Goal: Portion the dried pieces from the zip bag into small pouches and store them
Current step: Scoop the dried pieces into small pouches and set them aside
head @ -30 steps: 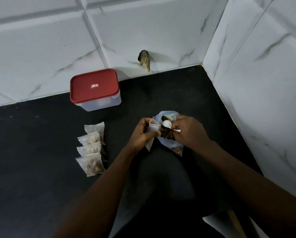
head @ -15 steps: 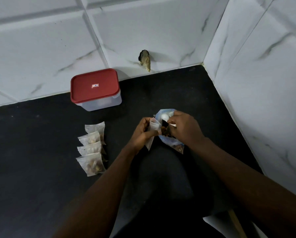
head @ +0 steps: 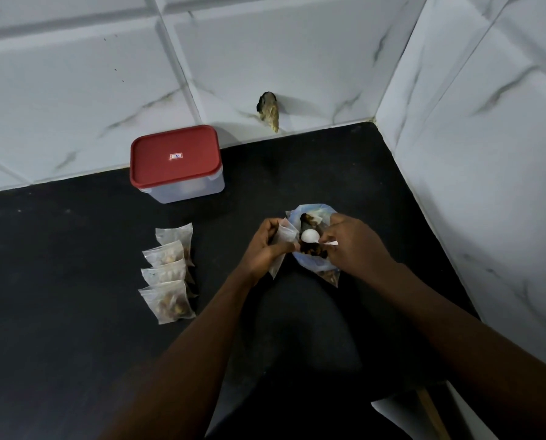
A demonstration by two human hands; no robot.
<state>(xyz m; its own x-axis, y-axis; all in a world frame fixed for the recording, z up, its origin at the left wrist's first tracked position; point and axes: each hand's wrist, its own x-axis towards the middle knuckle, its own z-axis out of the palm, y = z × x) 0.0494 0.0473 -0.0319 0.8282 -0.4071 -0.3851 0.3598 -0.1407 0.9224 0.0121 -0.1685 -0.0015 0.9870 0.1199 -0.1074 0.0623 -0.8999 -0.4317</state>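
A clear zip bag (head: 313, 265) with dark dried pieces stands open on the black counter. My right hand (head: 351, 246) pinches the handle of a small white spoon (head: 309, 236), whose bowl hangs over the bag's mouth, right beside a small clear pouch (head: 284, 236). My left hand (head: 265, 246) grips that pouch by its top and holds it open next to the spoon. Several filled pouches (head: 167, 274) lie overlapped in a row to the left.
A clear plastic box with a red lid (head: 175, 157) stands at the back left against the tiled wall. A dried brown object (head: 270, 112) leans on the wall behind. White marbled tiles close the corner at right. Something pale (head: 401, 411) lies at the lower right edge.
The spoon dipped further back into the zip bag half a second ago and has come forward again to the pouch's mouth. My left hand has kept the pouch in place.
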